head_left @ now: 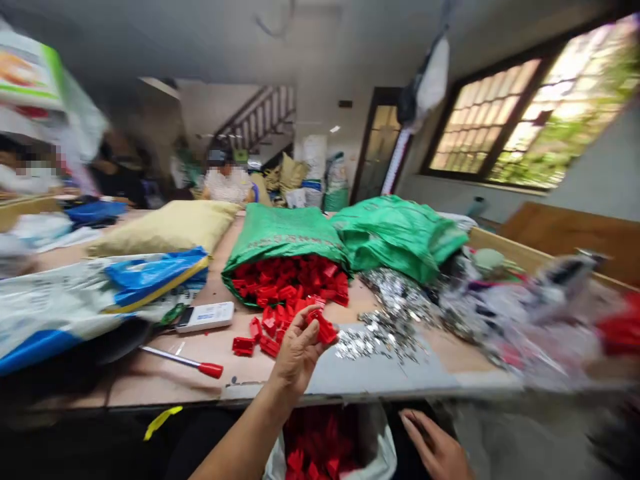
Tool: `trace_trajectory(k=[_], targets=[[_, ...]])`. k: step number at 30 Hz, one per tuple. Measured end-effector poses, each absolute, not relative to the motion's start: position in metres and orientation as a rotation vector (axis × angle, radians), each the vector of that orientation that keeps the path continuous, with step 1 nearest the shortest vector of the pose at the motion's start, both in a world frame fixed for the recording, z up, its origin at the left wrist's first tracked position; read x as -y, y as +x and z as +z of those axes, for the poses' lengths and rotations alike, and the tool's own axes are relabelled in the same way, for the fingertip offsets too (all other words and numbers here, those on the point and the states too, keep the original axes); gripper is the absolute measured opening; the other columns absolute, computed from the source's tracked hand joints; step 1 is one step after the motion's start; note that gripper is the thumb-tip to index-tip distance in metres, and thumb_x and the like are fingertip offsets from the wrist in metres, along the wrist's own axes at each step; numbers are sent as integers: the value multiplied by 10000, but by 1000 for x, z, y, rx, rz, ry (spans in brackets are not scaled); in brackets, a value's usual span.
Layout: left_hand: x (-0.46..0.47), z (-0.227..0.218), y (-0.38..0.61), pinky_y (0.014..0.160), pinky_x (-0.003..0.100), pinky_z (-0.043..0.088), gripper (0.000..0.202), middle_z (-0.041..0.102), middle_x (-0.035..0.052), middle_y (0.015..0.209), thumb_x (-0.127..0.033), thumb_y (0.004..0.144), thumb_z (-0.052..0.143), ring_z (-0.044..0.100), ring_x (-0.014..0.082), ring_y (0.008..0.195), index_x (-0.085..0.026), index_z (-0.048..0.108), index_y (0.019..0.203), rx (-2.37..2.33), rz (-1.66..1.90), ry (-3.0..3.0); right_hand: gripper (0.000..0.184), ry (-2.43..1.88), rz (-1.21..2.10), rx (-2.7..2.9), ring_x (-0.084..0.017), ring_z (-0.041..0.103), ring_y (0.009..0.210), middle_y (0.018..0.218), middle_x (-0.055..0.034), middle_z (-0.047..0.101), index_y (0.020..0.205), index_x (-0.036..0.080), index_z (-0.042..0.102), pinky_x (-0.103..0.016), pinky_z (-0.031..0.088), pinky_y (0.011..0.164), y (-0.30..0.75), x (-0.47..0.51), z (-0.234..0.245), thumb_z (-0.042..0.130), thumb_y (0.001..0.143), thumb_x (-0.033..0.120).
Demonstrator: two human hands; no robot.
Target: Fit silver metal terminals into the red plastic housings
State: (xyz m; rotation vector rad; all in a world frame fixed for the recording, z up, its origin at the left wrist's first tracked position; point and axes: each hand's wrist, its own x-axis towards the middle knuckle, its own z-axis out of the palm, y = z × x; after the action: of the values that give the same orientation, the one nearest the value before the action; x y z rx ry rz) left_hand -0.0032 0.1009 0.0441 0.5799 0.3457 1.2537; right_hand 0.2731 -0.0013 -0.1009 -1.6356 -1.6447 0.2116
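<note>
My left hand (300,350) is raised over the near edge of the table, its thumb and fingers pinching a small red plastic part (324,328). Beneath it, a white bag (386,448) below the table edge holds many similar red pieces. My right hand (436,445) is low at the right of this bag, slightly blurred, with fingers stretched out and nothing visible in them. Loose red parts (244,346) spill from a green sack (287,227) in front of me. A heap of shiny metal pieces (383,333) lies to the right of my left hand.
A second green sack (400,230) lies behind the metal pieces. Clear plastic bags (540,333) crowd the right. On the left are a red-handled metal rod (187,361), a white box-shaped device (206,317) and a beige sack (165,227). A person (229,183) sits across the table.
</note>
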Motion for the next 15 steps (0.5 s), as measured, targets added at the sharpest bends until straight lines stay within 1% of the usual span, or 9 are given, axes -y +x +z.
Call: trace_trajectory(k=[2, 3, 4, 7, 9, 12, 15], targets=[[-97, 25, -6, 811, 366, 510, 361, 675, 24, 924, -233, 728, 733, 682, 183, 811, -216, 601, 1063, -394, 1159, 598, 315, -1686, 252, 1633, -206, 706, 727, 825, -36, 741, 828, 250, 704, -256, 592, 656, 266, 6, -82, 502, 838, 491], [-95, 18, -8, 808, 358, 512, 355, 675, 24, 933, -232, 731, 730, 679, 179, 813, -217, 603, 1062, -413, 1122, 608, 307, -1698, 231, 1628, -199, 700, 723, 820, -36, 736, 835, 238, 693, -253, 582, 653, 263, 6, -73, 498, 851, 475], [-94, 14, -11, 810, 354, 511, 356, 678, 31, 934, -240, 740, 721, 677, 182, 826, -216, 602, 1075, -422, 1086, 629, 295, -1709, 188, 1619, -197, 694, 743, 830, -37, 732, 850, 231, 683, -262, 572, 683, 260, 4, -64, 499, 859, 461], [-95, 11, -18, 774, 290, 512, 377, 692, 38, 934, -224, 725, 734, 666, 166, 840, -220, 611, 1081, -457, 1086, 688, 256, -1751, 74, 1585, -190, 669, 760, 844, -47, 711, 884, 208, 653, -283, 538, 712, 257, -13, -38, 493, 887, 408], [-98, 11, -21, 775, 283, 514, 368, 704, 38, 926, -215, 708, 747, 666, 163, 839, -219, 617, 1052, -476, 1101, 703, 219, -1749, 50, 1652, -187, 652, 808, 889, -52, 696, 910, 202, 639, -294, 515, 753, 258, -30, -25, 487, 901, 359], [-103, 8, -24, 786, 275, 516, 354, 722, 33, 906, -201, 691, 760, 674, 154, 826, -221, 614, 1013, -508, 1111, 712, 154, -1741, 53, 1794, -178, 629, 873, 921, -49, 674, 926, 193, 636, -296, 485, 804, 261, -55, -15, 503, 898, 265], [-107, 3, -24, 774, 267, 523, 352, 736, 30, 874, -189, 680, 767, 682, 147, 791, -218, 606, 991, -551, 1124, 728, 133, -1823, 68, 1884, -171, 624, 876, 935, -41, 672, 944, 198, 644, -288, 476, 798, 263, -73, -17, 526, 883, 203]])
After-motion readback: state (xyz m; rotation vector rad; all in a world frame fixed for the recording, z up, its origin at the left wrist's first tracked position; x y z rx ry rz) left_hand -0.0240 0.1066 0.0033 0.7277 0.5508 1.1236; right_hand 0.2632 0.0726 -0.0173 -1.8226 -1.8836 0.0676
